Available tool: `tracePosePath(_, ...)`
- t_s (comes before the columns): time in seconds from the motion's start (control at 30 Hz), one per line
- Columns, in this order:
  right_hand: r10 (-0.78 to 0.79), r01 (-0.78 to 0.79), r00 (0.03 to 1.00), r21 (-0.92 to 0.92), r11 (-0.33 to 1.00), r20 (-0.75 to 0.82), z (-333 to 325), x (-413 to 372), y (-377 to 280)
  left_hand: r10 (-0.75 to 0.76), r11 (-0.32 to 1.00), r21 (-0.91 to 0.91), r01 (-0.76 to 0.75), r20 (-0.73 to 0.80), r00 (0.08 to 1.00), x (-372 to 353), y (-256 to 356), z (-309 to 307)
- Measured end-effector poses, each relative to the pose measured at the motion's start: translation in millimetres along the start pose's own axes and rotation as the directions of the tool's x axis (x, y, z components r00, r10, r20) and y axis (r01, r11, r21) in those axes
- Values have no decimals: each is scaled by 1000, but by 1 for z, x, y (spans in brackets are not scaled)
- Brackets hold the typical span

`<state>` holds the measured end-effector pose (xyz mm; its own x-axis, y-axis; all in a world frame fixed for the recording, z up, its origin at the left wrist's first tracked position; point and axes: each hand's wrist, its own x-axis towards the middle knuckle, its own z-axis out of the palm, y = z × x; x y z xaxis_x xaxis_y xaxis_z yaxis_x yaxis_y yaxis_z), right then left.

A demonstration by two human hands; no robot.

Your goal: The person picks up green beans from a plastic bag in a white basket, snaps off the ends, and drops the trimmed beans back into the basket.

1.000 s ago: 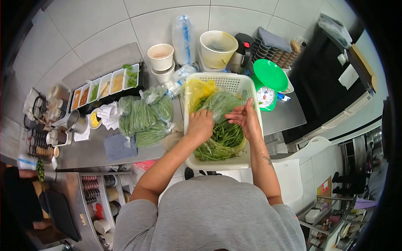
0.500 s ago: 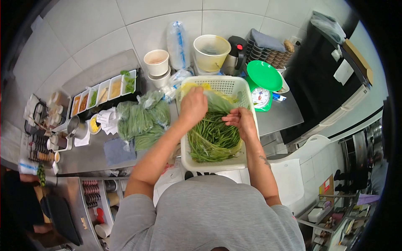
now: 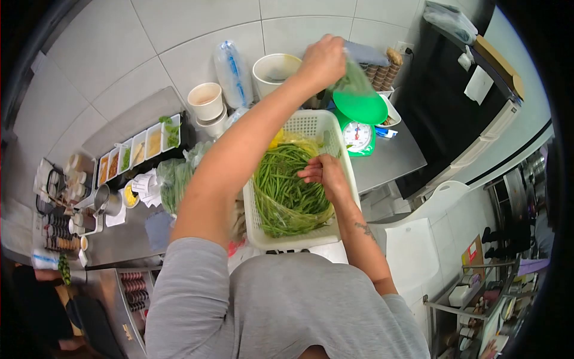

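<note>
My left hand (image 3: pixel 324 63) is closed on the top of a clear plastic bag (image 3: pixel 359 81) with green contents. The bag hangs over the green pan (image 3: pixel 366 109) of a kitchen scale (image 3: pixel 357 139), overlapping it in this view. My right hand (image 3: pixel 326 175) hovers at the right side of the vegetables, its fingers loosely bent and apart from the thumb, with nothing visible in them. Below it, thin green stalks (image 3: pixel 287 191) that look like cut green beans fill a yellowish plastic bag (image 3: pixel 299 222) inside a white plastic basket (image 3: pixel 256 230).
Filled bags of greens (image 3: pixel 173 179) lie left of the basket. Beyond them stands a black holder with food trays (image 3: pixel 139 152). White tubs (image 3: pixel 205 102), a plastic-wrapped roll (image 3: pixel 232 72) and a bucket (image 3: pixel 272 75) line the wall. A white chair (image 3: pixel 412 251) is at right.
My left hand has gone from above the basket up and right to the scale, carrying the bag of greens. My right hand stays over the vegetables.
</note>
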<state>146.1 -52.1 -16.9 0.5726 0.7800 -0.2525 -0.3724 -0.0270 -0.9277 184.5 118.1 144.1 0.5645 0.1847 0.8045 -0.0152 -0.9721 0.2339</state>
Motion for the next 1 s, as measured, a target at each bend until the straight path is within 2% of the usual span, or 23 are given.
tracePosePath(0.07,2,-2,1000,14,1000,-8,-3,1,0,-21,993,115,7,122,992,3,9,22)
tracePosePath(0.17,-53,57,996,60,997,-76,-7,1,-3,64,972,197,-130,310,949,-33,1,60)
tracePosePath(0.2,-63,71,994,81,994,-94,-6,0,-7,18,970,220,-107,373,928,-45,2,65)
tracePosePath(0.33,-154,203,962,215,955,-224,-17,5,-10,83,996,36,-87,103,991,-73,18,22)
tracePosePath(0.4,-195,274,939,271,923,-284,-18,8,-14,-99,992,106,75,243,965,-100,20,4)
tracePosePath(0.43,-215,299,930,272,915,-298,-18,9,-16,-221,975,157,160,549,806,-112,24,-5)
tracePosePath(0.47,-234,322,921,271,907,-311,-17,10,-16,-319,946,232,224,778,541,-126,30,-12)
tracePosePath(0.57,-244,324,916,231,917,-317,-13,11,-12,-250,962,224,159,953,170,-180,53,3)
tracePosePath(0.63,-229,295,926,195,935,-300,-11,11,-10,-314,947,233,221,816,485,-230,72,34)
tracePosePath(0.73,-203,241,946,131,962,-254,-8,12,-11,-435,875,273,399,804,405,-246,81,62)
tracePosePath(0.83,-155,175,960,69,982,-233,-10,9,-7,-481,865,385,322,817,317,-235,77,49)
tracePosePath(0.93,-137,140,962,0,990,-236,-13,12,-7,-511,832,411,373,830,223,-213,64,20)
tracePosePath(0.97,-157,150,962,-48,987,-223,-12,14,-5,-504,814,371,447,834,224,-206,55,4)
tracePosePath(1.0,-174,158,962,-93,983,-209,-11,15,-2,-508,802,330,499,816,276,-206,38,-3)
